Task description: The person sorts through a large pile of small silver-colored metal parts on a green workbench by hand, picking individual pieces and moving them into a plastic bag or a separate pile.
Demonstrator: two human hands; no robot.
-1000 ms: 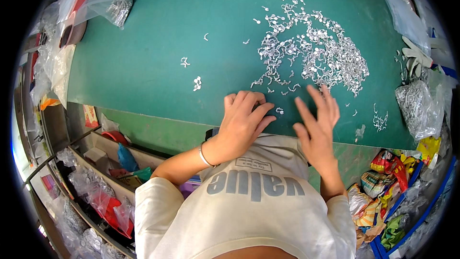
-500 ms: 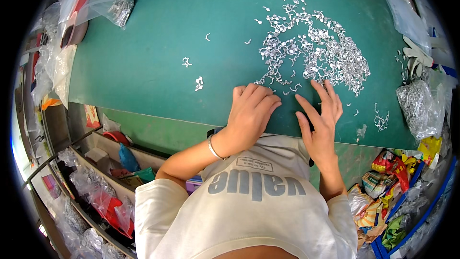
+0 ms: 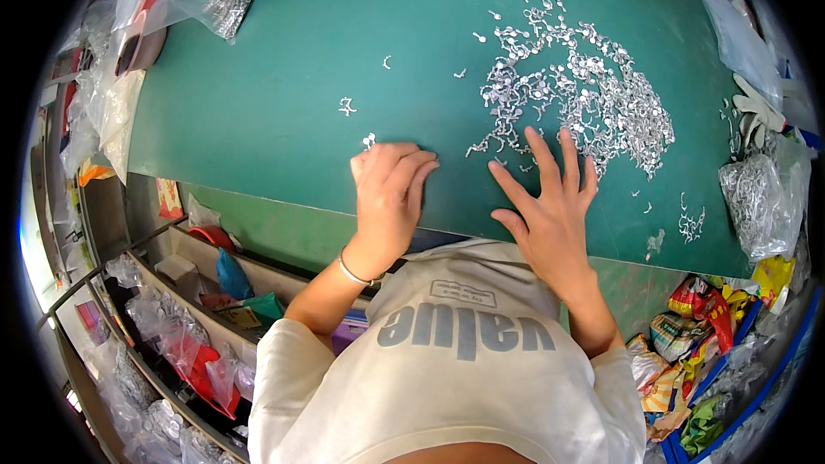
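Small silvery metal pieces, curved with round ends on some, lie in a loose heap on the green tabletop. My left hand is curled with its fingertips turned down, just beside a little cluster of pieces. Whatever its fingers pinch is hidden under the hand. At the near edge of the heap, my right hand lies with fingers spread, its fingertips touching or just over the nearest pieces. Farther left sits another small cluster, with single pieces scattered around.
Clear bags of metal pieces rest at the far left and on the right edge. A white glove lies beside the right bag. Below the table stand a drawer unit on the left and colourful packets on the right.
My left hand has moved left, away from the heap toward the small cluster. My right hand has shifted slightly left and up, its fingers spreading wider. The view has shifted a little.
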